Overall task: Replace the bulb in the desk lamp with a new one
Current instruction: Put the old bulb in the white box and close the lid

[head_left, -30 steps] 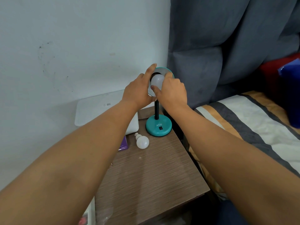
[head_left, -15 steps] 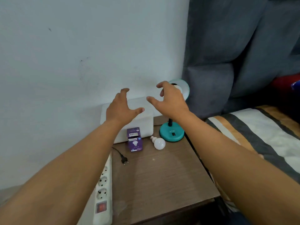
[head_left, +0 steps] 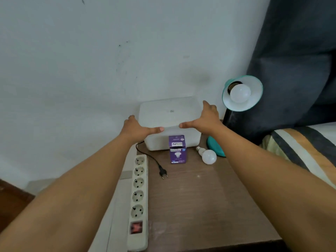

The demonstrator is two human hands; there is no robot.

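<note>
Bulb [head_left: 240, 93] first: a white globe sits in the socket of the desk lamp [head_left: 242, 93], inside the teal shade, which is tilted toward the camera above the back right corner of the bedside table [head_left: 209, 200]; the teal base [head_left: 215, 146] stands near that corner, partly hidden by the right forearm. Second bulb [head_left: 208, 156] lies on its side on the tabletop just in front of the base, screw cap pointing toward the back edge; whether it touches the base I cannot tell. Judging by how things lie, the swap itself looks done, with one bulb fitted and one loose, though nothing shows which is the new one. Plug [head_left: 163, 173] lies unconnected on the table near its left edge, so the next move probably calls for pushing it into the power strip [head_left: 138, 200] that runs along that edge, then testing the lamp.

Left hand [head_left: 138, 128] and right hand [head_left: 205, 119] both hover over the white box [head_left: 171, 122] at the back edge, fingers spread wide, thumbs pointing at each other, holding nothing.

Purple carton [head_left: 177, 149] stands upright against the front of the white box; it reads "ECOLINK", once upside down on the top flap, with a bulb drawing beneath; the smaller print is too fine to read. Power strip's red switch [head_left: 136, 227] sits at its near end.
</note>
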